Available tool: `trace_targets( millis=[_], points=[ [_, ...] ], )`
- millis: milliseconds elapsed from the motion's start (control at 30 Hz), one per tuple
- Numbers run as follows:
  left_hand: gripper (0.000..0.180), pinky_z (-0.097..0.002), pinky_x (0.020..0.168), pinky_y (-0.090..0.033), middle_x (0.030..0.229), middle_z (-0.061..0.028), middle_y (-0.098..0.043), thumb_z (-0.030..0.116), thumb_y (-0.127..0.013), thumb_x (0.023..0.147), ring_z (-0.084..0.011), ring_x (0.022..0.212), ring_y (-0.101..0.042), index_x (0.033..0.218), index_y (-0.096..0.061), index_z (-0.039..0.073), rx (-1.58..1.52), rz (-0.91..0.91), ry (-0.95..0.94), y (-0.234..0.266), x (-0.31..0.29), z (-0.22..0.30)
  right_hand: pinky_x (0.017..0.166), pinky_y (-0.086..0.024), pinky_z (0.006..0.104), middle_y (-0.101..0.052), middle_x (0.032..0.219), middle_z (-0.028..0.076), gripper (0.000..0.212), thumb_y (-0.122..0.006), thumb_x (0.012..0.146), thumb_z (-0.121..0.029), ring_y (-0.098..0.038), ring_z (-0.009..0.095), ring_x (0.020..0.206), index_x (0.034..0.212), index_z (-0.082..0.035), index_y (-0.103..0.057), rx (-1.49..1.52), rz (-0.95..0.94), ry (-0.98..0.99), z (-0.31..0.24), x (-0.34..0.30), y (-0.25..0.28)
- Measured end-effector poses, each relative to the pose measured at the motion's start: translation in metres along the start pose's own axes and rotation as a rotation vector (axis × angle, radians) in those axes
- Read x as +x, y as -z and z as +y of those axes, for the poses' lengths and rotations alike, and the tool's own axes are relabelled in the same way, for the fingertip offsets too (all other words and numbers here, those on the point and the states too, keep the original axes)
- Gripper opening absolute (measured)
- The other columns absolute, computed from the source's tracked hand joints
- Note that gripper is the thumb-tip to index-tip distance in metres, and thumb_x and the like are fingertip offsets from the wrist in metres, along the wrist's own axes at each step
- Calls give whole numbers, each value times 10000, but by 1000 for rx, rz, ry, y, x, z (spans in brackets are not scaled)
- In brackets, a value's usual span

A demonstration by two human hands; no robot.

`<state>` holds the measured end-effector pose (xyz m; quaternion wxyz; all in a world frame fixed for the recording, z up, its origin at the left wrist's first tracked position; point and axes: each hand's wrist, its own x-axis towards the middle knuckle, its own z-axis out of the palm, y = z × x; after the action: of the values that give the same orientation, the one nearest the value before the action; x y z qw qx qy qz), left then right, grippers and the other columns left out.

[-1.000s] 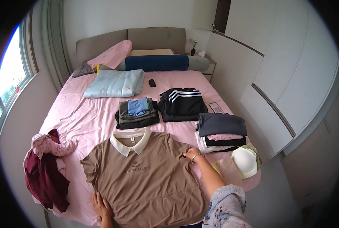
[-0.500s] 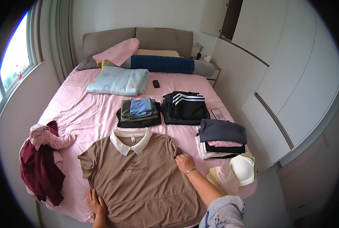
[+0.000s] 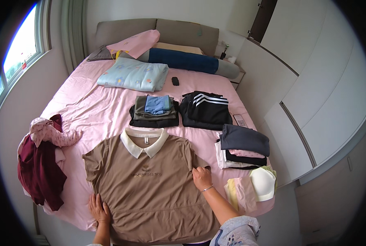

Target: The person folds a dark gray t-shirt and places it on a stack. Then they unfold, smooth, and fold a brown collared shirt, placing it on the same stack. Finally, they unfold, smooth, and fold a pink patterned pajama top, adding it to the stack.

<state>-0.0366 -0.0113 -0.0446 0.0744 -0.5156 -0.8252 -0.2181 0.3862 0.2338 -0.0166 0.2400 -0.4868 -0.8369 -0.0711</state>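
Note:
A brown polo shirt (image 3: 152, 190) with a white collar lies spread face up on the near part of the bed. My left hand (image 3: 98, 208) rests flat at the shirt's left lower side, fingers stretched out. On the opposite side, my right hand (image 3: 201, 178) is closed on the right sleeve near the armpit, with a bracelet at the wrist. Part of that sleeve sticks out to the right beyond my fingers. Just past the collar sit a folded stack of dark clothes with a blue piece (image 3: 157, 105) on top and folded black clothes with white stripes (image 3: 209, 107).
Loose maroon and pink clothes (image 3: 41, 164) lie at the left edge. To the right are a folded pile with a grey top (image 3: 245, 140), a white bra (image 3: 262, 185) and a phone (image 3: 240, 120). Farther back are a pale blue quilt (image 3: 134, 75) and a navy bolster (image 3: 183, 61).
The right sleeve now reaches farther out to the right, with my right hand still gripping beside it. My left hand stays by the shirt's left side. The whole view has shifted slightly.

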Motion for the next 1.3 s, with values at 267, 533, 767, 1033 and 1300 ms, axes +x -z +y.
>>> trace_targets(
  millis=[267,533,767,1033,1300],
  points=[
    [477,-440,1037,-219,1322,-162,-410,187,-481,785,-326,1250,-340,1248,-469,73,-31,9,28,2,0,-1,611,-466,398,-619,703,140,275,-594,787,-209,-611,293,661,1009,-47,-586,-21,-256,-147,-28,30,23],
    [485,-441,1036,-226,1328,-168,-397,156,-488,775,-339,1243,-336,1252,-462,69,-51,3,34,5,4,5,619,-488,392,-632,724,157,264,-551,767,-99,-613,291,631,1026,-49,-560,780,-6,-864,9,5,-10],
    [493,-452,1031,-223,1329,-157,-403,213,-487,784,-337,1247,-335,1258,-460,80,-26,8,45,2,2,0,636,-494,441,-629,700,171,360,-539,746,-174,-616,344,686,1091,-73,-559,-57,-359,-415,-15,29,9],
    [496,-445,1040,-216,1332,-157,-401,206,-496,782,-335,1254,-330,1261,-462,85,-26,25,35,0,3,-2,518,-480,416,-616,663,194,315,-478,778,-119,-604,304,561,1061,-74,-608,-32,-43,-384,31,33,-8],
    [498,-441,1040,-218,1333,-155,-401,185,-492,778,-331,1256,-329,1265,-461,87,-29,15,36,-1,4,2,542,-493,305,-657,729,74,260,-468,817,-76,-615,193,619,986,-55,-666,712,361,-1287,123,64,-32]
  ],
)
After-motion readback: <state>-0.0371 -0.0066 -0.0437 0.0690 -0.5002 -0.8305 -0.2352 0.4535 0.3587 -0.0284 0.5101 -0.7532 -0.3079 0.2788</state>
